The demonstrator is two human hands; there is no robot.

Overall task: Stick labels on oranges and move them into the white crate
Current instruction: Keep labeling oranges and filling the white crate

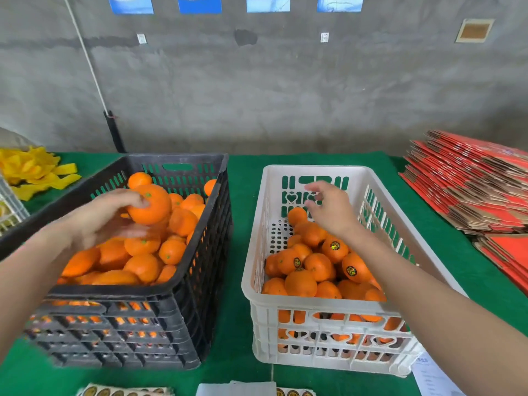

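On the green counter two crates stand side by side: a black crate at the person's left and the white crate at the right. About the progress, the work seems to be somewhere in the middle. The white crate already holds a good heap of oranges, piled mostly at its near end, and on several of them a round dark label is visible; its far end is still mostly bare. The black crate is still quite full of unlabelled fruit, so much remains to do. The left hand is closed around one orange, lifted a little above the pile in the black crate; no label shows on it, so it probably still needs one. The right hand hovers over the far part of the white crate with fingers loosely spread and holds nothing. Sheets of labels lie at the near edge of the counter, partly cut off from view.
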